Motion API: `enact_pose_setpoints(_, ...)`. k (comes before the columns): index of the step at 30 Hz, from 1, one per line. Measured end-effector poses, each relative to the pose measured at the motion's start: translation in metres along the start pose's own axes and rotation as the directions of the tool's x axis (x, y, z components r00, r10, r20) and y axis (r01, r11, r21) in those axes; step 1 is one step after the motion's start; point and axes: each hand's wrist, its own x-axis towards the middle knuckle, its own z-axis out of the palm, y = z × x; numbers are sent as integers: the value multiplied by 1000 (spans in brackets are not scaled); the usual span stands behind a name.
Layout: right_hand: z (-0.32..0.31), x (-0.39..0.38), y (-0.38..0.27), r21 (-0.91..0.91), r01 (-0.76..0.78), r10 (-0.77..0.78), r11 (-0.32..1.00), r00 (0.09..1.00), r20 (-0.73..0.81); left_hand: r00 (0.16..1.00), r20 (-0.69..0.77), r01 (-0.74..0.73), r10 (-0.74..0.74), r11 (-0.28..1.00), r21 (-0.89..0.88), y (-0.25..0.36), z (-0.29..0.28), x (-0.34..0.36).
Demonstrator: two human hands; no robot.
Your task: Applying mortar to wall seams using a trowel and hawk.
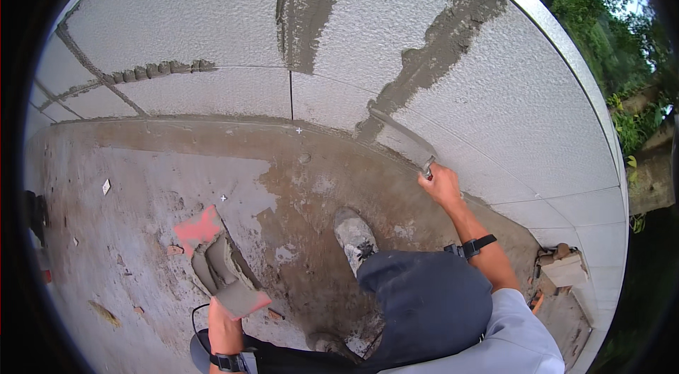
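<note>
My left hand [225, 326] grips the near end of a pink mortar board [199, 228], low on the left; the fingers are partly hidden by it. Wet grey mortar [214, 266] is heaped on the board, with a hollow in the middle. My right hand [443, 184] is closed round the handle of a trowel [427, 166], near the foot of a white block wall [382, 6]. The blade is hard to make out against the wall. Just left of it ends a slanting band of grey mortar [426, 63] spread over a joint.
Another mortar band [304, 17] runs down the wall, further left. My shoe [353, 236] stands on the wet, stained concrete floor [134, 232], where small debris lies scattered. Broken block pieces [564, 269] are piled at the right, beside the wall. Trees [566, 6] rise beyond the wall's top.
</note>
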Motion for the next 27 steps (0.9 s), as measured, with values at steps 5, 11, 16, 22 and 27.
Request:
enact_pose_setpoints(5,-53,1,-16,-30,41,-42,999,999,-33,998,60,5,-5,1000,6,3,157,148)
enact_pose_setpoints(11,-128,-2,-29,-51,39,-44,998,994,-103,990,141,4,-7,1000,18,-2,169,166)
enact_pose_setpoints(16,-179,-1,-48,-88,56,-68,995,988,-142,978,209,0,-5,1000,25,21,220,204)
enact_pose_setpoints(22,-238,2,-68,-78,72,-87,994,975,-204,964,265,-1,-7,1000,31,11,187,192)
enact_pose_setpoints(27,-278,2,-71,-94,74,-96,993,963,-252,957,289,-2,-7,999,33,3,179,192)
